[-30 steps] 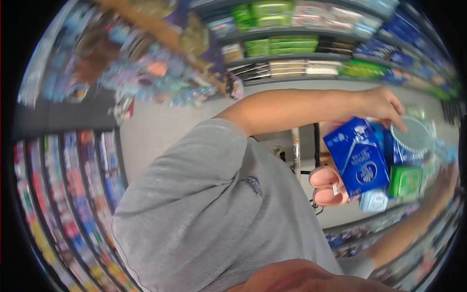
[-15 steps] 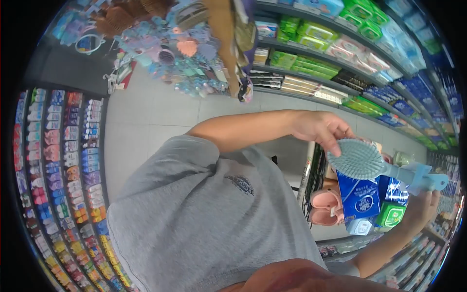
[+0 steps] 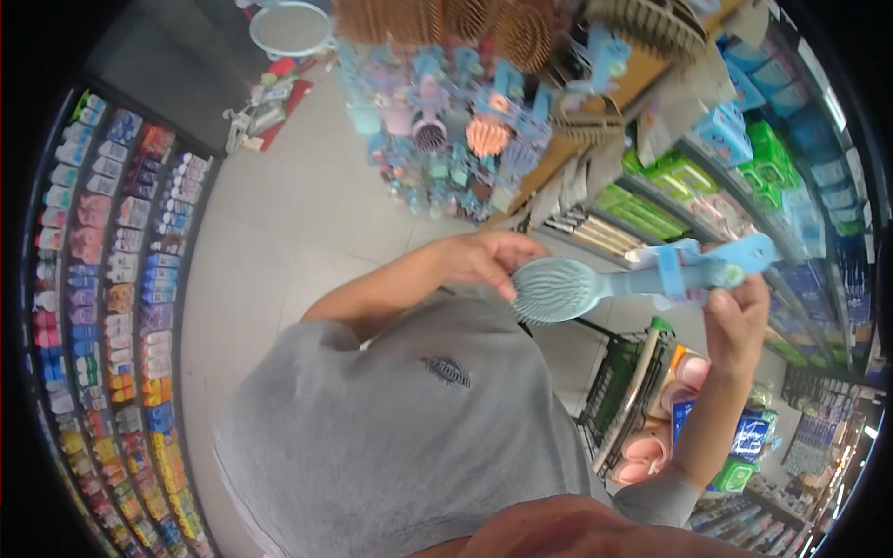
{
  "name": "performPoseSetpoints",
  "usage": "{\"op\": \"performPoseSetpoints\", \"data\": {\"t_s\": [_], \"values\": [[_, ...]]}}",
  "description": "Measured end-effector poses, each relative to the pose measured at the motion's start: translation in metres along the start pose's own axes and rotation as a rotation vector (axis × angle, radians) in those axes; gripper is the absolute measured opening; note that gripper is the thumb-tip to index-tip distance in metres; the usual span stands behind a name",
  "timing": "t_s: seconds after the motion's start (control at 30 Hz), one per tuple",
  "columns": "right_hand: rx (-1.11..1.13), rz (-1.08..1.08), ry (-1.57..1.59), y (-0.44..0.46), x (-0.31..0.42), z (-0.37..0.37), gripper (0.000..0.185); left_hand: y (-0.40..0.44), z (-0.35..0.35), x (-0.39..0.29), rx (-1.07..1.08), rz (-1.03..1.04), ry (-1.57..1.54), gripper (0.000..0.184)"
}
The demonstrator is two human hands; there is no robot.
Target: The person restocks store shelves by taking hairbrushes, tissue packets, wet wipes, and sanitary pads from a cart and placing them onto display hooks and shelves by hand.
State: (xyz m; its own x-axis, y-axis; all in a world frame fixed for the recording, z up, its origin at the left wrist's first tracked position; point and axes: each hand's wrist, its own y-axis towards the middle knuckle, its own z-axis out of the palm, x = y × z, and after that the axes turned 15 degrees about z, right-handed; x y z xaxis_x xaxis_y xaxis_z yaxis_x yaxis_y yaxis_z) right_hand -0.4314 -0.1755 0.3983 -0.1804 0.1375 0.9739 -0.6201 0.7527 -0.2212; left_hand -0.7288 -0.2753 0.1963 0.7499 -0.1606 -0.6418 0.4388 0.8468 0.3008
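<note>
1 lt-blue hairbrush (image 3: 558,290) — 2 hands (image 3: 484,260) (image 3: 735,321) on it

Pink clogs (image 3: 644,452), shopping cart (image 3: 631,398), tiled floor (image 3: 251,251)

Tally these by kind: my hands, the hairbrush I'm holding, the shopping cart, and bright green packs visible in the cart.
Hands: 2 (left hand, right hand)
Hairbrush: 1
Shopping cart: 1
Bright green pack: 1
Total: 5

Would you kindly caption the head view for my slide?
Right hand grips a blue hairbrush, left hand at its bristled head.
</note>
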Motion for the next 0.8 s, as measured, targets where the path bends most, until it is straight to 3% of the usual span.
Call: {"op": "performPoseSetpoints", "data": {"t_s": [0.1,0.3,0.43,0.8], "values": [[0.203,0.009,0.021,0.043,0.015,0.056,0.044,-0.044,-0.012,-0.030,-0.083,0.080,0.033,0.068],[0.390,-0.017,0.021,0.097,0.030,0.126,0.034,-0.103,-0.027,-0.058,-0.225,0.256,0.093,0.072],[0.409,-0.028,0.023,0.112,0.030,0.153,0.033,-0.119,-0.019,-0.058,-0.371,0.328,0.103,0.080],[0.352,-0.050,0.232,0.145,0.005,0.189,0.035,-0.135,0.000,-0.071,-0.426,0.224,0.359,0.073]]}}
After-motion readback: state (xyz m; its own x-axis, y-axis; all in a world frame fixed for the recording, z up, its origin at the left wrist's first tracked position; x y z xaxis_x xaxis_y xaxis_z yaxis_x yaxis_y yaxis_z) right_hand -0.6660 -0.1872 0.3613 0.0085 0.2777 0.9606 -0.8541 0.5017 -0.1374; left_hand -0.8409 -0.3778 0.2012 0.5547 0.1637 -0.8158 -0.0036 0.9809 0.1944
